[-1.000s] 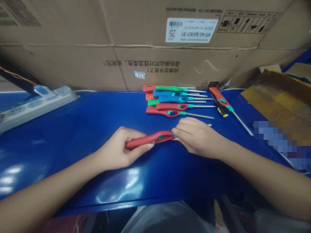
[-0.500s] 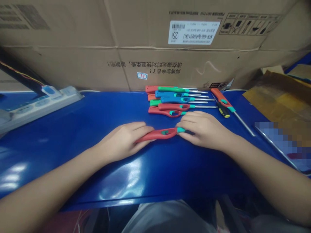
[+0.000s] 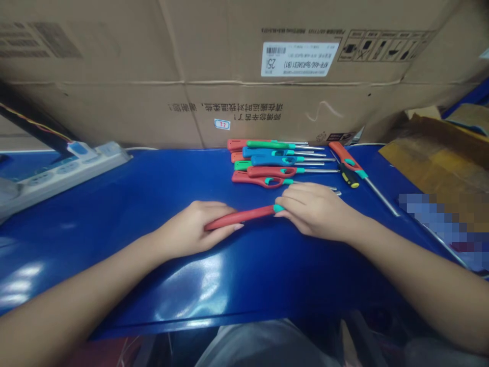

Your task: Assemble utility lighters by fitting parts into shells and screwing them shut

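Observation:
A red long-nosed lighter [image 3: 244,216] with a green collar is held between my two hands above the blue table [image 3: 263,275]. My left hand [image 3: 202,224] is closed around its handle end, thumb and fingers on opposite sides. My right hand [image 3: 315,211] closes over the collar end, and its fingers hide the nozzle. The lighter's narrow edge faces me, so its trigger opening is out of sight. Just beyond my hands lies a row of several red, green and blue lighters [image 3: 280,172], metal nozzles pointing right.
An orange lighter [image 3: 346,155] lies at the right, with a black-and-yellow screwdriver [image 3: 349,176] beside it. A white power strip [image 3: 64,173] is at the left. Behind stands a large cardboard box [image 3: 133,112]. Brown packaging [image 3: 431,158] sits at the right edge.
The red lighter has been rolled about its length, turning its trigger opening out of view. Both hands keep hold of it. The camera view has shifted slightly.

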`<state>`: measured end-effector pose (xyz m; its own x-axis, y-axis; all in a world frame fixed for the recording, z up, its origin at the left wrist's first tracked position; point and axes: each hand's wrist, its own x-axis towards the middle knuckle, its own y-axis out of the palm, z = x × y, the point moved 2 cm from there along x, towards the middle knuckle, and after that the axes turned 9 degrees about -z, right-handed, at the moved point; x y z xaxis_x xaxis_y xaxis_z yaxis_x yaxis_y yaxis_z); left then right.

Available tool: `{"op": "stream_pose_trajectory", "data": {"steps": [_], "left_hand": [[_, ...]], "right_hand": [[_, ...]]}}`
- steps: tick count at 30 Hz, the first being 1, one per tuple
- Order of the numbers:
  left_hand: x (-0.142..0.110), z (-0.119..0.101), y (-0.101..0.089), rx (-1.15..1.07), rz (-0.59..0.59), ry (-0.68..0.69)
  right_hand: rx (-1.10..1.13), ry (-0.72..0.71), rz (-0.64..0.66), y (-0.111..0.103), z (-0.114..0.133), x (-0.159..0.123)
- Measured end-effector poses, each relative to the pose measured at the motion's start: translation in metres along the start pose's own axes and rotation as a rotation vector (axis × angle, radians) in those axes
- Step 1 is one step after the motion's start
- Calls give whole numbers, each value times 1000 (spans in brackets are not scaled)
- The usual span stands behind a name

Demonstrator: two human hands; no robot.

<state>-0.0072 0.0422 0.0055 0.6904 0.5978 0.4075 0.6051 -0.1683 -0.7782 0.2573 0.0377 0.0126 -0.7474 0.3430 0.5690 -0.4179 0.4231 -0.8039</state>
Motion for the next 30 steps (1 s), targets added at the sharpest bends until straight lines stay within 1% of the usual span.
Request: {"op": "stream_pose_trajectory", "data": {"steps": [4,7,10,13,15,17,18,22,24,27,30], "left_hand": [[-3,1,3,167,-5,61],[-3,1,3,276,-40,97],[-3,0,1,211,-51,90],[-2,1,1,91,-16,42],[-1,2,1,107,14,10],[-1,2,3,191,49,-20],[0,1,4,245,71,-28],[1,-7,12,438,162,-6],[0,-10,15,487,191,7],[-3,-13,15,517,198,5],[-5,-13,13,469,176,-32]], "right_hand": [[-32,-17,33,0,1,0],[-32,-3,33,-1,1,0],[-17,11,9,-2,1,0],[-18,15,-7,-1,1,0],[-18,18,11,0,1,0],[-8,44,62,1,1,0],[-2,72,109,1,0,0],[-22,257,381,-3,-4,1],[-39,325,472,-8,-6,2],[-9,389,528,-15,-9,1],[142,424,517,-23,-23,-4]]}}
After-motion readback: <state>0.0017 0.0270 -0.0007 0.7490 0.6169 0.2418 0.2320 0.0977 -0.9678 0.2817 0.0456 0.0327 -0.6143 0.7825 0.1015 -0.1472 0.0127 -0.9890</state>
